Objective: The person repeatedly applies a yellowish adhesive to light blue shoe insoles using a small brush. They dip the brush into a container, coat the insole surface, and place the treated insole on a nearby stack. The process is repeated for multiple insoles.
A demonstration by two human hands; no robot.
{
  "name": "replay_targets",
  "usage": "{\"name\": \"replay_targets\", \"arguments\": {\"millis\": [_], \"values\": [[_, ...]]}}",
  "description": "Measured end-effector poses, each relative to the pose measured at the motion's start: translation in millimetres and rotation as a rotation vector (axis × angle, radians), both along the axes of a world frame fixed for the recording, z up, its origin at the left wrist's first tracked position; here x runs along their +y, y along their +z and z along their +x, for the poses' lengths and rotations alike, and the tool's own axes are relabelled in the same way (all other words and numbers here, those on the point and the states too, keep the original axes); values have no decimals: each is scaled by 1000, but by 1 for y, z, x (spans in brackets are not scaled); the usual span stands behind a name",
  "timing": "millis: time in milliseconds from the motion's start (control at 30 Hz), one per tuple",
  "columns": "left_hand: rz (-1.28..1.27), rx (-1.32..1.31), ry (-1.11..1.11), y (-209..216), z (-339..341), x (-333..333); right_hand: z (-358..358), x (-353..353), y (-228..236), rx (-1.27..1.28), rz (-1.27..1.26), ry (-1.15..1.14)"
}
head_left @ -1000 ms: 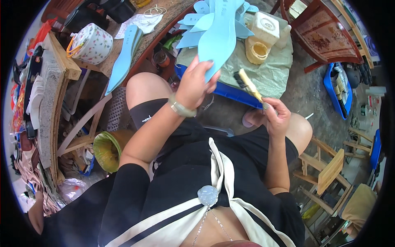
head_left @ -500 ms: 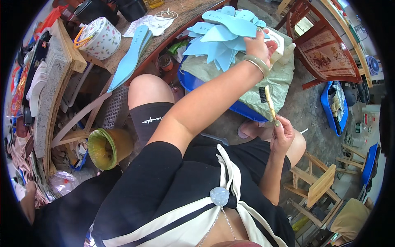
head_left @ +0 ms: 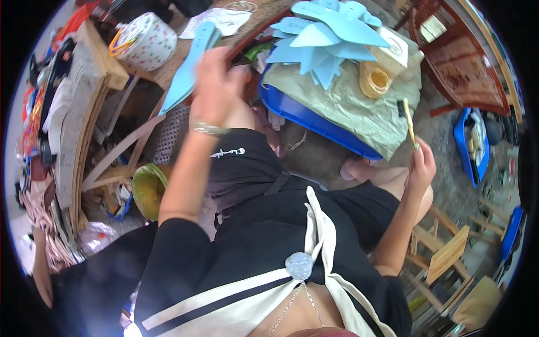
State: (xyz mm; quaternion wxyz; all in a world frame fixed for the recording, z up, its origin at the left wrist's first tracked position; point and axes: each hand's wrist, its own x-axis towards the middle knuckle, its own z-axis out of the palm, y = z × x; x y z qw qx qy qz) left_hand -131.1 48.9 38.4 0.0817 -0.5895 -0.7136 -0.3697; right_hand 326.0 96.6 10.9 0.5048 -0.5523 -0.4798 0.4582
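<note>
My left hand point(head_left: 216, 84), smeared by motion, is over my knee beside a small stack of light blue insoles point(head_left: 188, 70) at the table's edge. Whether its fingers grip anything is hidden by the blur. On the right, my right hand point(head_left: 421, 167) is closed on the handle of a small brush point(head_left: 409, 119), held upright with its dark bristles at the top. A larger fanned heap of light blue insoles point(head_left: 325, 39) lies beyond my knees. Beside that heap stands a yellowish open-mouthed container point(head_left: 375, 83) with a white top part.
A greenish cloth point(head_left: 387, 126) covers a blue tub point(head_left: 314, 128) under the heap. At the left are a flower-patterned pot point(head_left: 149, 42) on the table and a lined bin point(head_left: 147, 194) below. A carved wooden chair point(head_left: 466, 64) and wooden stools point(head_left: 449, 255) stand at the right.
My left hand has left the larger insole heap and swung left toward the small stack, uncovering the yellowish container. The right hand still holds the brush; the whole view has shifted slightly.
</note>
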Motion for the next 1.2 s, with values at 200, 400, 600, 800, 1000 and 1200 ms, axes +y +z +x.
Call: {"name": "replay_targets", "arguments": {"millis": [200, 400, 600, 800, 1000, 1200], "values": [[-508, 115, 102, -54, -154, -55, -13, 64, -9, -453, 156, 143], [-456, -42, 36, -50, -159, -52, -38, 103, -3, -895, 281, 177], [-473, -283, 60, -44, -161, -56, -58, 136, 2, -1231, 244, 317], [-413, -701, 59, -43, -166, -57, -62, 148, -2, -1244, 296, 342], [-113, 0, 255, -40, -162, -61, -55, 133, 4, -1182, 265, 285], [118, -159, 278, 15, -62, -68, -43, 107, -28, -1225, 520, 212]]}}
